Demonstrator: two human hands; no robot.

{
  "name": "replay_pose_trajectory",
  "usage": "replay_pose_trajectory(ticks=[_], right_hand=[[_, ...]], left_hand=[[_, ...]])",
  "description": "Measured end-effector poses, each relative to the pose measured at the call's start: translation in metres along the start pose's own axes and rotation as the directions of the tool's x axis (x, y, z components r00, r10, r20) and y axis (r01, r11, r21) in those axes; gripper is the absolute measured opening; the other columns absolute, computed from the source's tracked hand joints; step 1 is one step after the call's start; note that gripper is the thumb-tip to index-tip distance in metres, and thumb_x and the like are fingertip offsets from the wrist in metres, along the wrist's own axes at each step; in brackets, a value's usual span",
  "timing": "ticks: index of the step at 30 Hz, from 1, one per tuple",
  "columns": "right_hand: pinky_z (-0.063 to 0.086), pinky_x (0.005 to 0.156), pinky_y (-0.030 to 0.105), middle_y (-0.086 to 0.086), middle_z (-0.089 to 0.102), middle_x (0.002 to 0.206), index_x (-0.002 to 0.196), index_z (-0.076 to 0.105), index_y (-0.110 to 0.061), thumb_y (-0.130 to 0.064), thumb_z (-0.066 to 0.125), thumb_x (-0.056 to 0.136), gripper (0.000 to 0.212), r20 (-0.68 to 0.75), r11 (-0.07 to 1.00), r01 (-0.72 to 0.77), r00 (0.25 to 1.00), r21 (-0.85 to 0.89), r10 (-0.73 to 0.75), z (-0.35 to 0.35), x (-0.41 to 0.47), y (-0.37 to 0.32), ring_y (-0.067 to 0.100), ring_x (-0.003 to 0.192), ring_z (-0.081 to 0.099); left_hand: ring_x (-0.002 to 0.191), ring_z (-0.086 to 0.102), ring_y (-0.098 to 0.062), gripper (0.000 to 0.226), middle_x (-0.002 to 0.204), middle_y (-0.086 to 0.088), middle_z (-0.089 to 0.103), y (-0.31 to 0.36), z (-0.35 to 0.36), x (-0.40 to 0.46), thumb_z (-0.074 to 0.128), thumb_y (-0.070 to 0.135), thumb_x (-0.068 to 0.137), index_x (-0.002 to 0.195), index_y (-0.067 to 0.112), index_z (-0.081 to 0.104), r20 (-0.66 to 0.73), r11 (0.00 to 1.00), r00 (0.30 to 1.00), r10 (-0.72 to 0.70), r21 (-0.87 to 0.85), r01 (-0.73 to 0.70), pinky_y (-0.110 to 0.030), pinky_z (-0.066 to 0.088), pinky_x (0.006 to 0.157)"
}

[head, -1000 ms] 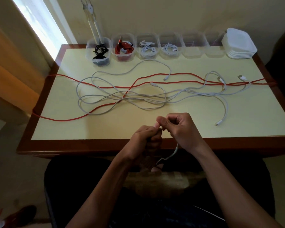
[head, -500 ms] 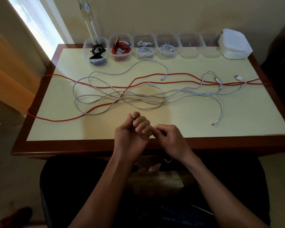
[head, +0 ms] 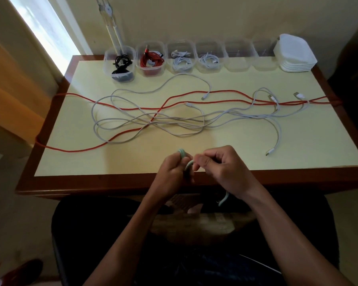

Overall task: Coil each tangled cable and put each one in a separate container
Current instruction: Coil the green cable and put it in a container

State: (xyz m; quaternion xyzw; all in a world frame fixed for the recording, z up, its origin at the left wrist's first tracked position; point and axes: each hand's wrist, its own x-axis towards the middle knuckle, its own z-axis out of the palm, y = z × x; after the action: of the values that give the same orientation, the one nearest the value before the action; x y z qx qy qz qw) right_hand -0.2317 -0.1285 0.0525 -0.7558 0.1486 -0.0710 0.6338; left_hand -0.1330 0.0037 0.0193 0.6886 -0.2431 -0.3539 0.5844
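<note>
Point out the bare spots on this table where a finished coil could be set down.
Bare top lies along the near edge left of the left hand, below the long red cable, and at the near right corner past the white cable end. The middle is crowded with tangled cables; the back edge holds the containers and stacked lids.

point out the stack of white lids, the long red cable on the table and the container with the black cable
stack of white lids (head: 295,52), head view, flat top of the uppermost lid
long red cable (head: 225,92), head view, upper strand crossing the middle of the table
container with the black cable (head: 120,66), head view, on the black coil inside it
</note>
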Motion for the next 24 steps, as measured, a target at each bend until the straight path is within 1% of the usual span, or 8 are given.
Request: replay_pose_trajectory(ticks=[3,6,9,12,17,20,22,24], right_hand=[[0.026,0.048,0.025,-0.009,0.032,0.047,0.069,0.066,0.0,-0.02,0.056,0.099,0.038,-0.084,1.0,-0.007,0.996,0.024,0.009,-0.004,0.007,0.001,0.01,0.045,0.027],[0.025,0.051,0.033,0.0,0.033,0.051,0.065,0.064,-0.006,-0.023,0.057,0.099,0.038,-0.132,0.998,-0.039,0.99,0.045,0.045,-0.005,0.011,0.007,0.02,0.05,0.027],[0.027,0.048,0.026,0.003,0.034,0.052,0.065,0.062,-0.003,-0.023,0.057,0.099,0.039,-0.141,0.999,-0.044,0.989,0.021,0.047,-0.001,0.015,0.011,0.012,0.047,0.029],[0.028,0.047,0.018,-0.003,0.036,0.051,0.067,0.064,-0.002,-0.022,0.057,0.098,0.038,-0.142,0.999,-0.047,0.989,-0.002,0.046,0.001,0.016,0.018,0.005,0.045,0.03],[0.026,0.046,0.019,-0.006,0.035,0.05,0.062,0.061,-0.015,-0.024,0.056,0.099,0.038,-0.122,0.998,-0.049,0.991,0.028,0.052,0.005,0.015,0.024,0.006,0.046,0.028],[0.023,0.044,0.017,-0.006,0.032,0.049,0.064,0.06,-0.015,-0.02,0.053,0.101,0.037,-0.107,0.995,-0.073,0.991,0.061,0.079,0.006,0.016,0.025,0.005,0.044,0.025],[0.023,0.045,0.019,-0.003,0.033,0.05,0.07,0.063,-0.01,-0.017,0.051,0.102,0.035,-0.087,0.995,-0.093,0.992,0.036,0.096,0.007,0.017,0.03,0.005,0.044,0.025],[0.025,0.047,0.022,-0.004,0.037,0.05,0.068,0.064,-0.015,-0.016,0.051,0.102,0.036,-0.052,0.994,-0.103,0.994,-0.044,0.101,0.009,0.017,0.035,0.006,0.045,0.029]], left_hand=[[0.053,0.051,-0.019,0.04,0.062,-0.007,0.053,0.003,0.001,-0.005,0.028,0.022,0.107,0.086,0.006,0.058,0.172,0.994,0.982,-0.081,-0.062,0.092,-0.024,0.041,0.052],[0.045,0.043,-0.018,0.052,0.054,-0.005,0.047,0.004,0.0,-0.005,0.026,0.037,0.104,0.08,0.006,0.06,0.269,0.992,0.961,-0.057,-0.097,0.086,-0.023,0.037,0.047],[0.04,0.027,-0.015,0.055,0.05,-0.004,0.033,0.004,0.0,-0.005,0.026,0.043,0.101,0.066,0.007,0.048,0.348,0.977,0.937,-0.026,-0.191,0.098,-0.022,0.03,0.042],[0.043,0.016,-0.01,0.047,0.052,0.002,0.025,0.003,0.002,-0.005,0.03,0.041,0.099,0.063,0.013,0.037,0.379,0.938,0.924,-0.053,-0.298,0.176,-0.018,0.023,0.04],[0.045,0.009,-0.012,0.044,0.053,0.004,0.02,0.0,0.004,-0.006,0.035,0.04,0.097,0.058,0.021,0.035,0.345,0.875,0.936,-0.067,-0.43,0.221,-0.019,0.017,0.039],[0.041,0.008,-0.01,0.044,0.048,0.006,0.021,0.003,0.005,-0.005,0.038,0.042,0.095,0.056,0.021,0.038,0.344,0.726,0.935,-0.088,-0.62,0.296,-0.019,0.014,0.037],[0.039,0.017,-0.008,0.044,0.048,0.007,0.027,0.005,0.005,-0.004,0.037,0.041,0.098,0.06,0.019,0.045,0.299,0.525,0.951,-0.081,-0.798,0.296,-0.021,0.021,0.037],[0.044,0.031,-0.008,0.04,0.056,0.006,0.034,0.006,0.004,-0.001,0.035,0.035,0.1,0.072,0.015,0.054,0.205,0.285,0.977,-0.064,-0.934,0.215,-0.02,0.032,0.045]])
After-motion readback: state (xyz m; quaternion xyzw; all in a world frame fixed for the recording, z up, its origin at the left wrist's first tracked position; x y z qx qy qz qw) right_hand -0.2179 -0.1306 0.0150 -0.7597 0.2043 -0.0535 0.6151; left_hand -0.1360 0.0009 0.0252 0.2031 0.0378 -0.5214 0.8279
